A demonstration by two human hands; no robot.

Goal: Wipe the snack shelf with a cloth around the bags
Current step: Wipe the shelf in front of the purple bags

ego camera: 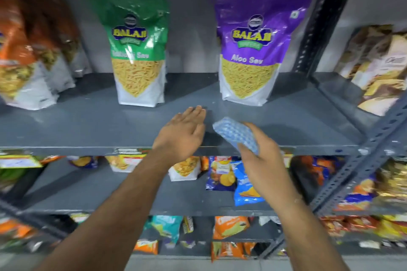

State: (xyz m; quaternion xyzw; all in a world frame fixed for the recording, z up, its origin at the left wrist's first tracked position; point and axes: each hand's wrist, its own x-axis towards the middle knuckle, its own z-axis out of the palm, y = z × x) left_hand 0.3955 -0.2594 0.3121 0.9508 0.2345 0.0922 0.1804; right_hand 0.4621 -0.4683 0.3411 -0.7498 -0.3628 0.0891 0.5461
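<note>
Grey metal snack shelf [88, 125] runs across mid-frame, front lip near centre height. Standing on it: orange bags [24, 57] at far left, a green Balaji bag [137, 50] centre-left, a purple Aloo Sev bag [256, 46] centre-right, both upright and well apart, with bare shelf between and in front of them. Brown-and-cream packets [378, 66] sit on the neighbouring bay at right, past the slotted upright [317, 22]. Right hand [264, 158], right of centre, is closed around a folded blue checked cloth [236, 134]; the cloth's free end points up-left over the shelf's front strip, and I cannot tell whether it touches the surface or hangs just above. Left hand [184, 132] is empty, fingers extended and flat, over the shelf front just left of the cloth and below the gap between the green and purple bags; contact with the shelf unclear. Progress, as a judgement: the shelf shows no clear wet streaks or wipe marks, though a pale smudge lies at lower left of the shelf surface, so wiping looks to be at or near its start. Left to do: front strip, gaps between bags, the areas beside and behind each bag. Lower shelves [110, 187] hold more packets, blurred.
</note>
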